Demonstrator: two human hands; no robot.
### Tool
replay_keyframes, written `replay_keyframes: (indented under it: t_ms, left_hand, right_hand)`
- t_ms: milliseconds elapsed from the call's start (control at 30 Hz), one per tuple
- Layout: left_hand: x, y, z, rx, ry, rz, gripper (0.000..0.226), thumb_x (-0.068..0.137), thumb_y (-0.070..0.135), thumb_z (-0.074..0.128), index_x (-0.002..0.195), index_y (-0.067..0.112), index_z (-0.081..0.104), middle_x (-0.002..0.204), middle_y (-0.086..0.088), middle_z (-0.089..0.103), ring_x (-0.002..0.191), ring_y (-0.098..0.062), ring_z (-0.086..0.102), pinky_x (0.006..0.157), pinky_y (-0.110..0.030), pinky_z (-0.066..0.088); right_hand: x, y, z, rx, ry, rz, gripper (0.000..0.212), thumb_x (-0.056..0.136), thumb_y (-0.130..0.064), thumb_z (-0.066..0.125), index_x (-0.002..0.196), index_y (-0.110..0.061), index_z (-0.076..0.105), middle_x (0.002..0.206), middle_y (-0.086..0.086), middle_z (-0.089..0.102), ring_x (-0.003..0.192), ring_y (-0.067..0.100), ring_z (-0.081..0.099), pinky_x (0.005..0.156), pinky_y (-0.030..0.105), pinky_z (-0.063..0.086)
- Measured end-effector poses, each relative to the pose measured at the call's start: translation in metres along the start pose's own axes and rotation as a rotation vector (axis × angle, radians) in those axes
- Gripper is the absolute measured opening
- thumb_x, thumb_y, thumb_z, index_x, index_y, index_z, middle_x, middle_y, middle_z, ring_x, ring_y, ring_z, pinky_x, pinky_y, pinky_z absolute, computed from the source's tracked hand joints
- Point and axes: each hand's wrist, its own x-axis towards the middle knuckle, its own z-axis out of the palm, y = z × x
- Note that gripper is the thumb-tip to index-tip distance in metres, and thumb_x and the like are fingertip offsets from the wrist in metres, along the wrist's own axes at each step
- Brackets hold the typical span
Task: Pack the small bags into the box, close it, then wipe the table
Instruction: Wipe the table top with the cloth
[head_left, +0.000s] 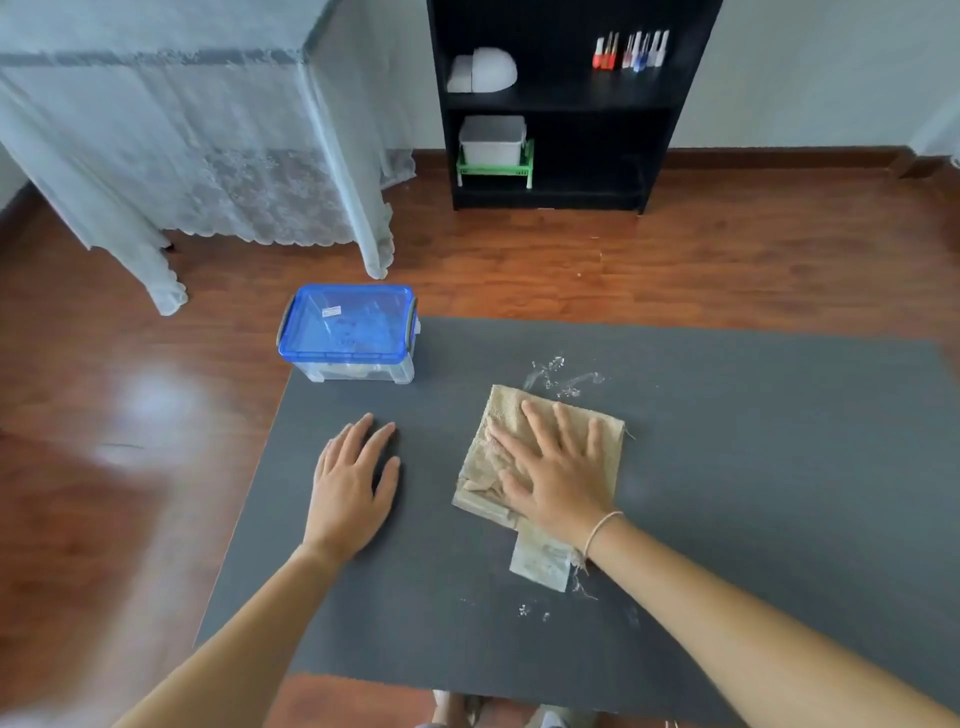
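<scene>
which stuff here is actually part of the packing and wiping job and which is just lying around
Part of the job: blue-lidded box, shut; beige cloth under the right hand; grey table; wet smears.

Just lying about: black shelf, nail polish bottles, white container on green stand, lace cloth.

Box contents: hazy shapes behind the blue lid; not identifiable.
Cloth: middle hidden under the right hand.
Tabletop: right side cut off by the frame.
Shelf bottles: too small to read.
Floor: left part blurred.
</scene>
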Motion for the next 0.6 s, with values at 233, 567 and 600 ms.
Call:
replay_keyframes:
  t_ms: [233,567,600]
  left_hand:
    - [-0.008,-0.013,0.012,0.16,-0.007,-0.043,0.052,0.09,0.045,0.021,0.14,0.033,0.031,0.153,0.002,0.029,0.143,-0.023,0.021,0.119,-0.041,0.013]
    - [-0.007,-0.017,0.009,-0.111,0.047,-0.095,0.049,0.091,0.028,0.024,0.136,0.022,0.041,0.15,0.005,0.033,0.143,-0.016,0.021,0.117,-0.027,0.004]
    - [-0.008,-0.017,0.01,-0.097,0.05,-0.086,0.047,0.092,0.027,0.025,0.137,0.022,0.041,0.151,0.005,0.032,0.143,-0.016,0.02,0.117,-0.027,0.004]
  right_hand:
    - [0.09,0.091,-0.044,0.14,0.154,0.486,0.047,0.091,-0.023,0.034,0.138,-0.021,0.034,0.156,0.004,0.021,0.138,0.034,0.026,0.113,0.051,0.021]
    - [0.039,0.1,-0.043,-0.034,0.036,0.044,0.053,0.086,-0.056,0.034,0.132,-0.032,0.044,0.142,0.007,0.045,0.13,0.037,0.039,0.104,0.053,0.033]
    - [0.057,0.114,-0.052,0.045,0.07,0.3,0.055,0.089,-0.05,0.033,0.139,-0.028,0.034,0.15,0.01,0.033,0.136,0.037,0.03,0.112,0.053,0.023]
